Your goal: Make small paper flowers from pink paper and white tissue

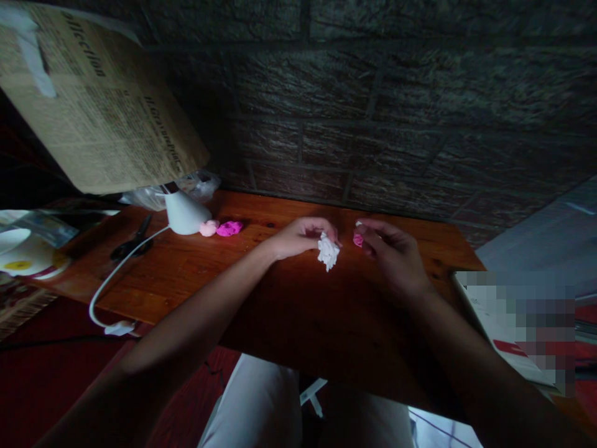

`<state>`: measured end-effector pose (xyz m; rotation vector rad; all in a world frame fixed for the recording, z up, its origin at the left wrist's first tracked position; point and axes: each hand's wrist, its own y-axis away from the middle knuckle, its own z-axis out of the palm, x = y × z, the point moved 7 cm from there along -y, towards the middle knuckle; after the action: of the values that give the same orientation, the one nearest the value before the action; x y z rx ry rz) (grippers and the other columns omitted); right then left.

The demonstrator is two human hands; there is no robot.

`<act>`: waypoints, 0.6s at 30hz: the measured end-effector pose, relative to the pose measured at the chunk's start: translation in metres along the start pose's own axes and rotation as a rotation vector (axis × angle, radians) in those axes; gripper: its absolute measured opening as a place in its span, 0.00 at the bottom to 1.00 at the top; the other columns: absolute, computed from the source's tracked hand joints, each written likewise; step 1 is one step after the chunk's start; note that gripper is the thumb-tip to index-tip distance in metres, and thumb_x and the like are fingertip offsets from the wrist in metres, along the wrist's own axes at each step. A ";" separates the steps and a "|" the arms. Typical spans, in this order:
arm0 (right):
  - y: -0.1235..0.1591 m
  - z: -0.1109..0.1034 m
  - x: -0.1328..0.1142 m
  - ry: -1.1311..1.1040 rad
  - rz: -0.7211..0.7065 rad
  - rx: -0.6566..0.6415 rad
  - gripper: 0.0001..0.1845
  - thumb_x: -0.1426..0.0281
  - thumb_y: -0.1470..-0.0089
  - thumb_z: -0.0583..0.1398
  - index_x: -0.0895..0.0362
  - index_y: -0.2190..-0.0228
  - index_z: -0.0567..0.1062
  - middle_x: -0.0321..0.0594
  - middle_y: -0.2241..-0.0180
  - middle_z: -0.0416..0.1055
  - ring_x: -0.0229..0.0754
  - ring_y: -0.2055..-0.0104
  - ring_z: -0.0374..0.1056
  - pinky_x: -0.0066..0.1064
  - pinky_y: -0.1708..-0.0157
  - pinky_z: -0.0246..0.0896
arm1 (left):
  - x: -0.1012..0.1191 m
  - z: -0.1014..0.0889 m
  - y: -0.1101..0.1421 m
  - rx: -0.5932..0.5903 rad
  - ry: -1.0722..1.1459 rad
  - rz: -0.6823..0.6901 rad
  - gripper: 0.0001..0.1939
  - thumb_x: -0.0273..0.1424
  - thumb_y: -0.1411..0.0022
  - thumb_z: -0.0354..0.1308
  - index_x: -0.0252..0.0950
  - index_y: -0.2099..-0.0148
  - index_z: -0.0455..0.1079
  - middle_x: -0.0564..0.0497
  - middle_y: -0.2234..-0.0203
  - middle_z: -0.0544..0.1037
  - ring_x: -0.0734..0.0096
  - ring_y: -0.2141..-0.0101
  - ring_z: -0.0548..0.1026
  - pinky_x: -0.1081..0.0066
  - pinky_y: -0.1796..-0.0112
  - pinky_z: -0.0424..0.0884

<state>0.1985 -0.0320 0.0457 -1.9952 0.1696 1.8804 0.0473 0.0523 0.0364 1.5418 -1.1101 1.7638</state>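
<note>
My left hand [308, 238] is closed on a crumpled white lump [328, 252], pinched between thumb and fingers above the table. To its right, my right hand [392, 250] grips a small pink lump [357, 240], with a bit of white showing at the fingertips. Whether these lumps are clay or paper I cannot tell. A pale pink lump [209, 228] and a bright magenta lump [229, 228] lie side by side on the wooden table [261, 214], left of my left hand.
By the two lumps stands a lamp with a white base [183, 213] and a newsprint shade [102, 93]; its white cord [100, 286] hangs over the table edge. Black scissors [133, 242] and a white cup [18, 252] are farther left. A brick-patterned wall [317, 124] rises behind.
</note>
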 end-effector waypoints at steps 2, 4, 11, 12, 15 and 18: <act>0.001 0.003 0.000 -0.002 -0.012 -0.026 0.14 0.58 0.54 0.70 0.51 0.65 0.84 0.37 0.71 0.78 0.35 0.75 0.64 0.29 0.75 0.61 | 0.002 -0.004 -0.002 0.033 -0.011 0.057 0.14 0.36 0.49 0.72 0.33 0.68 0.73 0.45 0.62 0.80 0.68 0.62 0.78 0.69 0.61 0.73; 0.002 0.007 -0.001 0.003 -0.036 -0.067 0.13 0.58 0.54 0.71 0.51 0.67 0.84 0.36 0.71 0.78 0.35 0.75 0.64 0.30 0.74 0.61 | 0.003 -0.007 -0.003 0.067 -0.026 0.117 0.15 0.37 0.48 0.72 0.32 0.68 0.73 0.44 0.59 0.80 0.69 0.61 0.78 0.68 0.60 0.72; 0.007 0.017 -0.001 0.060 -0.056 -0.168 0.11 0.58 0.55 0.72 0.49 0.69 0.85 0.35 0.74 0.77 0.36 0.77 0.63 0.31 0.75 0.58 | 0.011 -0.020 -0.002 0.284 -0.143 0.315 0.10 0.34 0.47 0.72 0.34 0.67 0.77 0.48 0.63 0.78 0.71 0.60 0.75 0.69 0.55 0.69; 0.007 0.018 0.000 0.064 -0.049 -0.171 0.11 0.58 0.54 0.72 0.49 0.69 0.85 0.35 0.75 0.77 0.36 0.77 0.63 0.31 0.76 0.58 | 0.014 -0.022 0.000 0.324 -0.177 0.343 0.09 0.33 0.48 0.72 0.35 0.67 0.78 0.49 0.64 0.77 0.72 0.60 0.75 0.70 0.56 0.69; 0.008 0.018 0.001 0.063 -0.048 -0.163 0.11 0.58 0.54 0.71 0.50 0.68 0.85 0.35 0.76 0.77 0.35 0.78 0.63 0.30 0.77 0.57 | 0.017 -0.019 0.001 0.363 -0.230 0.358 0.06 0.30 0.47 0.71 0.35 0.68 0.79 0.51 0.67 0.75 0.75 0.65 0.73 0.73 0.60 0.69; 0.007 0.018 0.002 0.058 -0.053 -0.156 0.12 0.57 0.55 0.71 0.51 0.69 0.85 0.35 0.75 0.78 0.34 0.79 0.63 0.30 0.77 0.57 | 0.016 -0.014 0.000 0.345 -0.230 0.296 0.03 0.27 0.46 0.69 0.35 0.67 0.79 0.51 0.69 0.77 0.76 0.68 0.73 0.74 0.63 0.69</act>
<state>0.1789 -0.0317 0.0421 -2.1358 -0.0146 1.8539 0.0365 0.0624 0.0515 1.9036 -1.2448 2.1034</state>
